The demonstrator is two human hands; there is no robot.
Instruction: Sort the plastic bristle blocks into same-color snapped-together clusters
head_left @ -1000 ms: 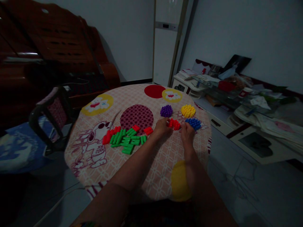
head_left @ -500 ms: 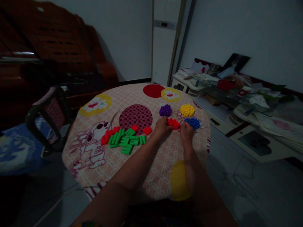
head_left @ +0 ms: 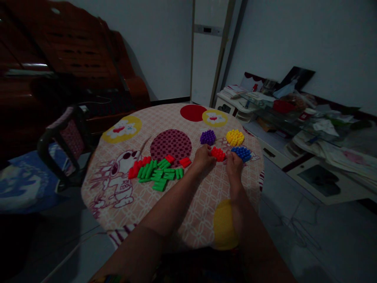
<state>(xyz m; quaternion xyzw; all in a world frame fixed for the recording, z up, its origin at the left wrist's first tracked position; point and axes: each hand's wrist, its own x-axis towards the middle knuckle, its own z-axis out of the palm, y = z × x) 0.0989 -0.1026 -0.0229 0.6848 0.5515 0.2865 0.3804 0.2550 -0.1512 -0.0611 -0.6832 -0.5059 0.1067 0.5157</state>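
A cluster of red plastic building blocks [head_left: 218,154] stands on the patterned tablecloth with its knobbed tips up. My left hand [head_left: 204,157] is at its left side, fingers curled in against the blocks. From the right, my right hand [head_left: 234,163] pinches at the cluster's edge; its fingertips are partly hidden. Close by stand a purple cluster [head_left: 207,137], a yellow cluster [head_left: 235,137] and a blue cluster [head_left: 241,153], the blue one just beyond my right hand. Left of my left forearm lie loose green blocks [head_left: 160,184] and red blocks [head_left: 135,169].
The round table [head_left: 188,220] carries a cloth with printed figures. A chair [head_left: 66,145] stands at its left, before a wooden sofa [head_left: 85,59]. Along the right wall, a low cabinet [head_left: 316,179] with a glass top is covered in papers and bags.
Both hands stay at the red cluster with only slight finger movement. The view shifts a little with my head; the other clusters and loose blocks lie unmoved.
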